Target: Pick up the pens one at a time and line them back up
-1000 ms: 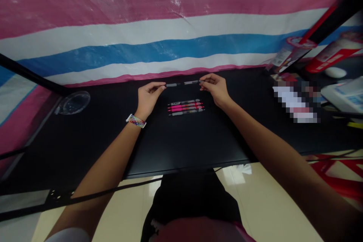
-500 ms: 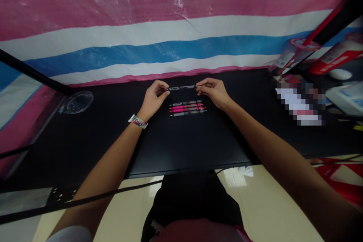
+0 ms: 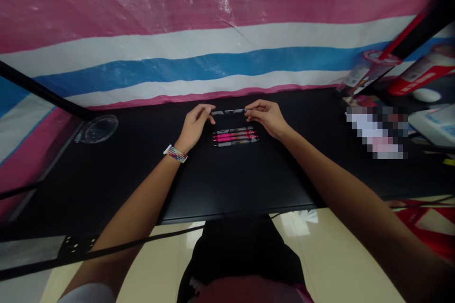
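A dark pen point(image 3: 231, 112) with a grey section lies crosswise between my two hands, near the back of the black desk. My left hand point(image 3: 195, 124), with a colourful woven band at the wrist, has its thumb and fingers closed at the pen's left end. Pinched at the right end are the fingertips of my right hand point(image 3: 267, 116). Just nearer to me, a row of pens lies parallel to it: a grey-and-dark pen point(image 3: 231, 130), a pink pen point(image 3: 231, 137) and a grey pen point(image 3: 232, 143).
A clear plastic lid or dish point(image 3: 98, 129) sits at the desk's left. On the right stand a clear cup point(image 3: 369, 73), a red-and-white container point(image 3: 423, 73) and a white mouse-shaped object point(image 3: 426, 95). A striped sheet point(image 3: 213, 4) hangs behind the black desk point(image 3: 234, 180).
My left thumb and fingers have shifted their hold at the pen's left end, with the thumb drawn back and up. The right hand keeps its pinch, and the row of pens lies as before.
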Available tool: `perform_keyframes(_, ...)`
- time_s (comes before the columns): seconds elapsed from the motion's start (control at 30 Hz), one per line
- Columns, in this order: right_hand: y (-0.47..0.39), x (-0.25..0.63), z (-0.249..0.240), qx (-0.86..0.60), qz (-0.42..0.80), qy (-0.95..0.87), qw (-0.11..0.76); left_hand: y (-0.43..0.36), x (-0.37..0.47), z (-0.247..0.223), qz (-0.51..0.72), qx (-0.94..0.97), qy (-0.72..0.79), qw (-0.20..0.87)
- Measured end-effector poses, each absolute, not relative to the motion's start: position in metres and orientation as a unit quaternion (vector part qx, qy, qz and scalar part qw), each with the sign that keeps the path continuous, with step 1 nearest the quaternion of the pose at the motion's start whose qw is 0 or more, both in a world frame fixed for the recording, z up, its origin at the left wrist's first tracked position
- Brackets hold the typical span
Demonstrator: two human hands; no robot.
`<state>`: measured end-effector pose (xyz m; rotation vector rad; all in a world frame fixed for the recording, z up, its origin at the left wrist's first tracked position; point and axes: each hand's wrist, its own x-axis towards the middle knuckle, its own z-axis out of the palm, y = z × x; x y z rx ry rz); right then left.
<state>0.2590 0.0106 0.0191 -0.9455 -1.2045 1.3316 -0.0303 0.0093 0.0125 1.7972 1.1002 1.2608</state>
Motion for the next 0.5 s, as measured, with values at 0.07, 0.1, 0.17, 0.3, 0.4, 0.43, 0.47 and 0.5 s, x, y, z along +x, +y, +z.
perform_keyframes(0.07,0.0106,0.2588,0.0187,-0.393,0.557,-0.505,0.529,0.0075,-0.0295,0.0144,0.486,0.701,0.414,0.317)
perform_keyframes(0.1,0.0106,0.2587,0.0185,-0.392,0.557,-0.504,0.531,0.0070,-0.0292,0.0150,0.489,0.706,0.411,0.305)
perform_keyframes(0.17,0.0107,0.2585,0.0181,-0.391,0.556,-0.505,0.532,0.0068,-0.0289,0.0152,0.488,0.710,0.416,0.292)
perform_keyframes(0.3,0.0111,0.2581,0.0171,-0.391,0.550,-0.511,0.533,0.0081,-0.0286,0.0134,0.468,0.701,0.450,0.295)
perform_keyframes(0.4,0.0118,0.2581,0.0159,-0.391,0.549,-0.503,0.541,0.0080,-0.0282,0.0128,0.468,0.702,0.449,0.295)
perform_keyframes(0.43,0.0120,0.2583,0.0156,-0.390,0.549,-0.500,0.544,0.0074,-0.0280,0.0131,0.474,0.701,0.444,0.295)
perform_keyframes(0.47,0.0121,0.2584,0.0154,-0.389,0.550,-0.499,0.546,0.0064,-0.0277,0.0139,0.482,0.699,0.440,0.292)
perform_keyframes(0.5,0.0122,0.2586,0.0154,-0.388,0.552,-0.497,0.545,0.0053,-0.0274,0.0149,0.489,0.698,0.439,0.284)
